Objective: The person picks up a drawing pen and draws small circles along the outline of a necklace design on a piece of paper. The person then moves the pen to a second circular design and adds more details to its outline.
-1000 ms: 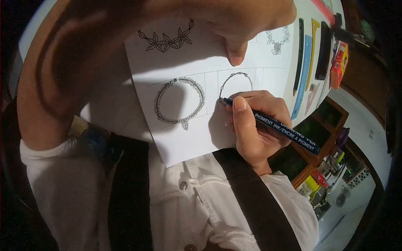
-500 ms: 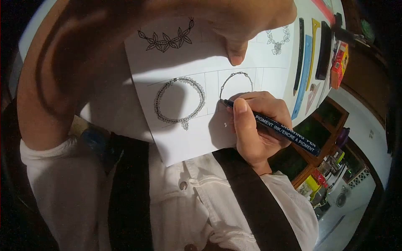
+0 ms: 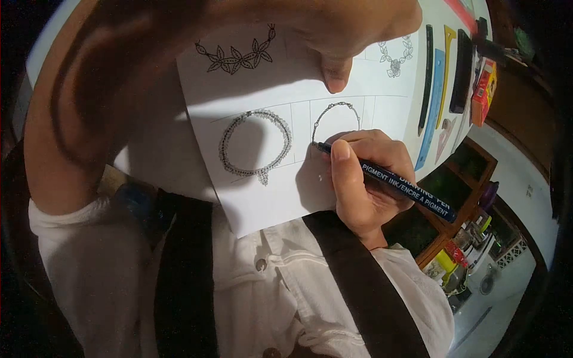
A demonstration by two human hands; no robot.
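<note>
My right hand (image 3: 365, 182) grips a dark blue pigment ink drawing pen (image 3: 406, 188), its tip touching the left side of a half-drawn necklace outline (image 3: 336, 116) on a white sheet of paper (image 3: 268, 179). To the left of that outline is a finished beaded necklace drawing (image 3: 255, 144). A leaf-pattern necklace drawing (image 3: 237, 56) sits higher on the sheet. My left hand (image 3: 340, 33) presses the top of the paper flat, thumb pointing down above the pen tip. My left forearm crosses the upper left of the view.
To the right of the paper lie a black pencil (image 3: 425, 77), a blue ruler (image 3: 432, 107), a yellow ruler (image 3: 446, 71), a black case (image 3: 461, 71) and an orange box (image 3: 483, 92). My white shirt with dark straps (image 3: 352, 286) fills the lower view.
The pen tip has shifted very slightly along the left side of the necklace outline. The left hand keeps holding the paper in the same place.
</note>
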